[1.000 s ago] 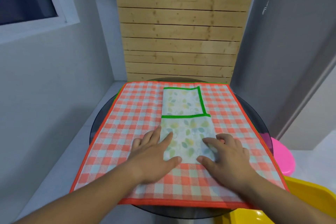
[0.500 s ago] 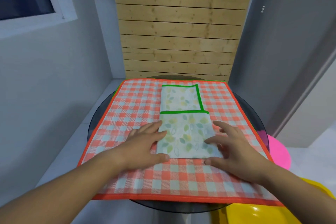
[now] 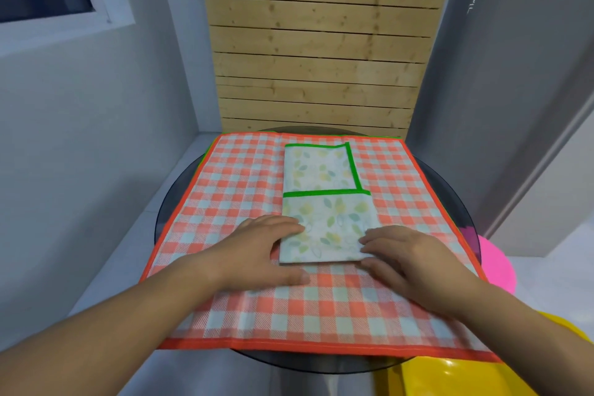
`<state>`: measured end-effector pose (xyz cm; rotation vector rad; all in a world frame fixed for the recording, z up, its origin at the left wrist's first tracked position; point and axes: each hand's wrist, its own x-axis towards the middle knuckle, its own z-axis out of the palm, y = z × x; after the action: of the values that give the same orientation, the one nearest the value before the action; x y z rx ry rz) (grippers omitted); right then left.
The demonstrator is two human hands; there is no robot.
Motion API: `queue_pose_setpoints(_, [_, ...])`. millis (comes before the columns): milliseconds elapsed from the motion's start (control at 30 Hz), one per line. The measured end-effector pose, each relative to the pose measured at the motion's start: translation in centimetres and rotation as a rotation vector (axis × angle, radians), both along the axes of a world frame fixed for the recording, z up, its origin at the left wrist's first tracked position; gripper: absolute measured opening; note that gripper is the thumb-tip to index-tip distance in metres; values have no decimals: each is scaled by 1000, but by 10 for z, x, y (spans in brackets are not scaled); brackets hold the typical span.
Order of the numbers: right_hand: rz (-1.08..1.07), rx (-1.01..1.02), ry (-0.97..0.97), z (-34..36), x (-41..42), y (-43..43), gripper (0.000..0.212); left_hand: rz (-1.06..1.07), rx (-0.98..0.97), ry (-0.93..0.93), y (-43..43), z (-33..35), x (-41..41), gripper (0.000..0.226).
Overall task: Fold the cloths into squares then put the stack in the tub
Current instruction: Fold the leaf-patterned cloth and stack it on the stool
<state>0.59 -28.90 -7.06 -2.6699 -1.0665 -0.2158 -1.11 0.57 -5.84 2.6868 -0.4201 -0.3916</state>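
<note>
At the near middle of the checked cloth (image 3: pixel 241 183), both forearms reach forward with palms down. The left hand (image 3: pixel 260 251) rests straight fingers on the left edge of the folded leaf-print cloth (image 3: pixel 328 222), thumb out on the checks. The right hand (image 3: pixel 408 260) lays relaxed fingers over the cloth's near right corner. Neither grip closes round anything. Green binding edges the leaf-print cloth's far half. The checked cloth overhangs the round dark tabletop (image 3: pixel 167 212) at its near edge. A yellow tub (image 3: pixel 450 376) sits low on the right, near a pink round object (image 3: pixel 495 264). Wooden slats (image 3: pixel 321 58) stand behind.
</note>
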Motion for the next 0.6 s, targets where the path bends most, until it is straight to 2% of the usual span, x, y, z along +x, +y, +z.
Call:
queue_pose_setpoints(200, [1,117,-109,9,-3,2,45,-8,-22,2,3,4,-8,110])
queue_pose_setpoints(300, [-16,239,-75,16,-4,1,42,12,-66,-31,4,5,-9,112])
queue_pose_setpoints(467, [-81,460,40,40,-12,10,34,68,-278,-18,4,5,-9,87])
queue_pose_setpoints(600, [-140,600,157,55,-17,17,29,97,-347,10,0,6,-11,70])
